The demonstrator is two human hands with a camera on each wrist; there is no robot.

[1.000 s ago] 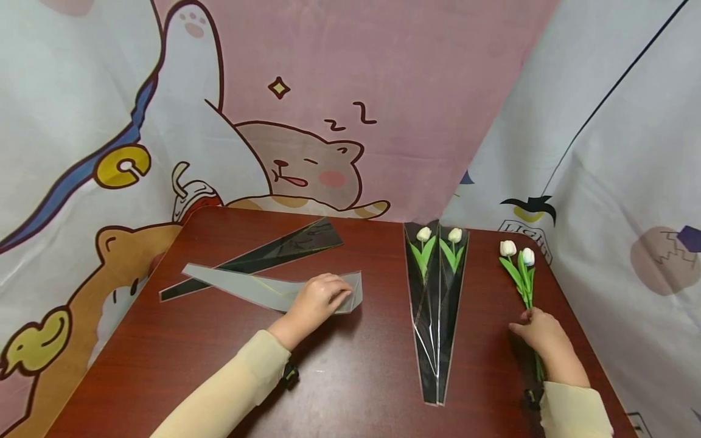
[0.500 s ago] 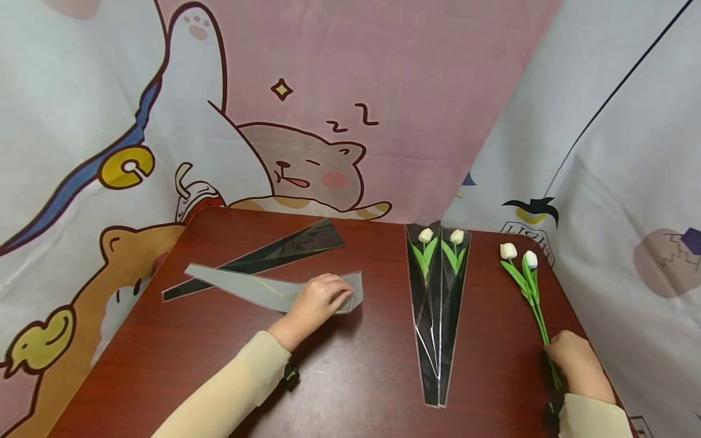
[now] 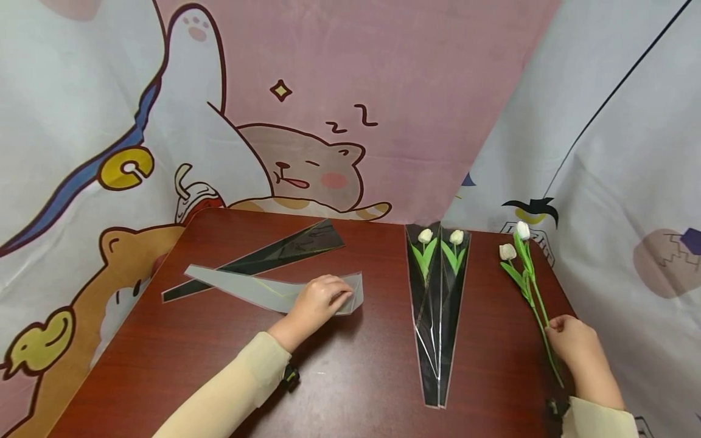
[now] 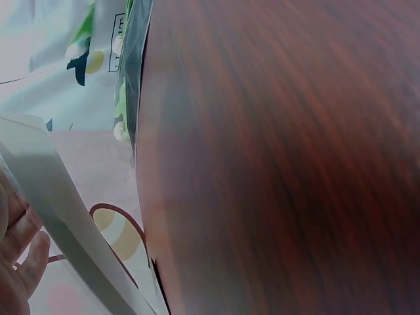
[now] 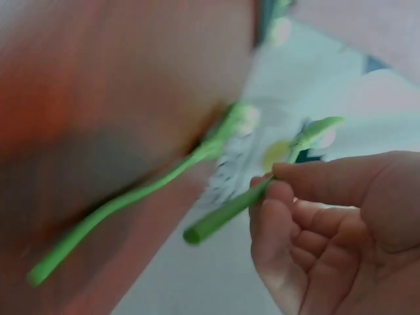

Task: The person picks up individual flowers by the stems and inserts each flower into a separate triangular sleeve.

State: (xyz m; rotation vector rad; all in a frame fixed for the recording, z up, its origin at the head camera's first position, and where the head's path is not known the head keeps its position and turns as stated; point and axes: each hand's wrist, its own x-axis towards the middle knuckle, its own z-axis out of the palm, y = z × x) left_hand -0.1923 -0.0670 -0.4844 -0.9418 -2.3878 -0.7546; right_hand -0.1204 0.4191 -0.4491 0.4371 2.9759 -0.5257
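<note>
My left hand (image 3: 317, 298) grips the wide end of a pale grey, long tapered flower sleeve (image 3: 235, 285) at the table's middle left. In the left wrist view the sleeve (image 4: 62, 203) runs past the fingers. At the right edge, my right hand (image 3: 577, 347) pinches the green stem of an artificial white tulip (image 3: 523, 231) between thumb and fingers. The right wrist view shows the cut end of this stem (image 5: 223, 218) raised off the tabletop. A second white tulip (image 3: 507, 252) lies on the table just left of it, its stem (image 5: 131, 200) blurred in the right wrist view.
Two black sleeves (image 3: 438, 316), each with a white tulip inside, lie side by side right of centre. Another black sleeve (image 3: 279, 249) lies crosswise under the grey one. A printed cloth (image 3: 416, 109) hangs behind the brown table (image 3: 350, 377).
My right hand has moved right and toward me, then pinched one tulip and raised it apart from the other, which stays on the table. The left hand has kept its place.
</note>
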